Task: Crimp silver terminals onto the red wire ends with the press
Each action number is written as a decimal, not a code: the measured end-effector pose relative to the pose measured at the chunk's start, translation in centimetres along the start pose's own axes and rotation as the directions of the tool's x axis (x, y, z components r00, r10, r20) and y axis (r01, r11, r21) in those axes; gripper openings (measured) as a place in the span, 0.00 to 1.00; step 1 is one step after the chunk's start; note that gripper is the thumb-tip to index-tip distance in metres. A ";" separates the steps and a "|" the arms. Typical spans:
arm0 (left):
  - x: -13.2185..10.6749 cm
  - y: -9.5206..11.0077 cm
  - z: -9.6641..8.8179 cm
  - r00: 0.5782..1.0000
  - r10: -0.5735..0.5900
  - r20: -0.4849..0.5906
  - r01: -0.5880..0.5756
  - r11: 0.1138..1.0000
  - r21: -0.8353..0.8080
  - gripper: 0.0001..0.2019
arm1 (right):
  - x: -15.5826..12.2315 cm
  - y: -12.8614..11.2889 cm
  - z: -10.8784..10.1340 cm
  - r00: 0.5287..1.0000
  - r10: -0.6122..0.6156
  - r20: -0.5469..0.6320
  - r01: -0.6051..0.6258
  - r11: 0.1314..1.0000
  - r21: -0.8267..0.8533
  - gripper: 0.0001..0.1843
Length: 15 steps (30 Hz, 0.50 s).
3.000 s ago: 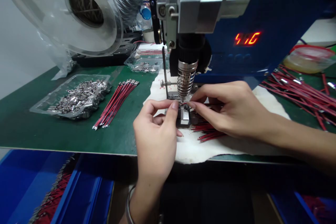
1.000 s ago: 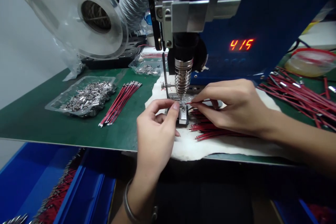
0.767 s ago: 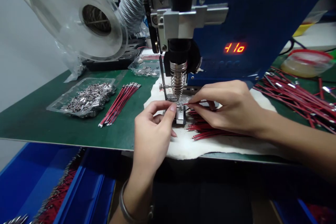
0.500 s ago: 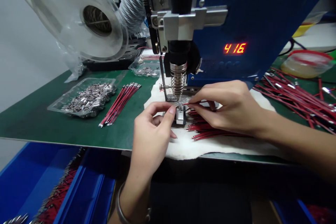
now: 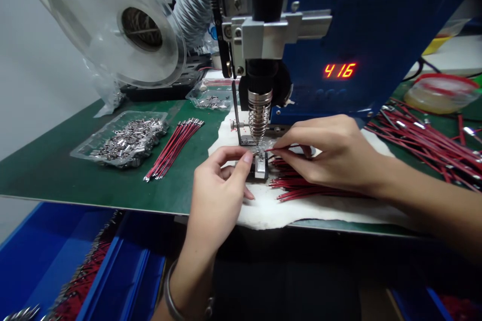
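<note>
One red wire [image 5: 268,150], pinched in your right hand [image 5: 333,153]
Your left hand [image 5: 219,183] presses thumb to finger, contents unclear; the sprung tip [image 5: 259,113] stands above their gap, wire bundle [image 5: 295,191] under your right, parts tray [image 5: 84,153] beyond your left.

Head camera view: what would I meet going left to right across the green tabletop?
Clear plastic tray of small metal parts, bundle of red-and-black wires, left hand, metal fixture block, right hand, loose pile of red wires.

Wires [image 5: 301,192] are lying on cloth [image 5: 263,213], right of fixture [image 5: 260,166].
Parts tray [image 5: 86,149] is sitting left; wire bundle [image 5: 173,150] is lying between tray and cloth.
</note>
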<state>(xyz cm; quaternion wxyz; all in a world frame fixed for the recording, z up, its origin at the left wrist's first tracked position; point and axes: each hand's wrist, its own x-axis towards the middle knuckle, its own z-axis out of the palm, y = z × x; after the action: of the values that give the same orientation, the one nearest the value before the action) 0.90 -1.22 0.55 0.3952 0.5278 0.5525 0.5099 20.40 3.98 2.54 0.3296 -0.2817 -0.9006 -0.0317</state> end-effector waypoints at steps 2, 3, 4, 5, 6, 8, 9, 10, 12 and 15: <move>0.0 -0.1 0.0 1.000 0.004 0.002 -0.004 1.000 -0.008 0.12 | 0.0 0.0 0.0 1.000 -0.003 -0.002 0.003 1.000 0.002 0.06; 0.0 -0.1 0.0 1.000 0.008 0.000 -0.008 1.000 -0.011 0.12 | 0.0 0.0 0.0 1.000 -0.004 -0.003 0.004 1.000 0.000 0.06; 0.1 -0.1 0.0 1.000 0.010 -0.002 -0.010 1.000 -0.014 0.12 | 0.0 0.0 0.0 1.000 -0.005 -0.002 0.005 1.000 -0.003 0.06; 0.1 -0.2 0.0 1.000 0.010 -0.005 -0.010 1.000 -0.015 0.12 | 0.0 0.0 0.0 1.000 -0.007 -0.002 0.007 1.000 -0.006 0.06; 0.1 -0.2 0.0 1.000 0.009 -0.006 -0.009 1.000 -0.016 0.12 | -0.1 0.0 0.0 1.000 -0.008 0.000 0.008 1.000 -0.009 0.06; 0.1 -0.2 0.1 1.000 0.007 -0.002 -0.007 1.000 -0.017 0.12 | -0.1 0.0 0.0 1.000 -0.008 0.003 0.008 1.000 -0.012 0.06; 0.1 -0.2 0.1 1.000 0.010 -0.001 -0.010 1.000 -0.018 0.12 | -0.1 0.1 0.0 1.000 -0.009 0.005 0.010 1.000 -0.012 0.06; 0.1 -0.3 0.1 1.000 0.013 0.001 -0.013 1.000 -0.019 0.11 | -0.1 0.1 0.0 1.000 -0.010 0.007 0.010 1.000 -0.012 0.06; 0.1 -0.4 0.1 1.000 0.025 0.001 -0.025 0.999 -0.021 0.11 | -0.1 0.1 0.1 1.000 -0.015 0.013 0.016 1.000 -0.013 0.06; 0.1 -0.5 0.0 0.999 0.037 0.000 -0.037 0.999 -0.027 0.10 | -0.1 0.1 0.3 1.000 -0.026 0.014 0.027 1.000 -0.009 0.07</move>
<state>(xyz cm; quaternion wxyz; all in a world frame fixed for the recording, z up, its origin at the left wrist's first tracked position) 0.83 -1.10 0.07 0.3931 0.5325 0.5357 0.5244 20.39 4.10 2.26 0.3216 -0.2714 -0.9064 -0.0380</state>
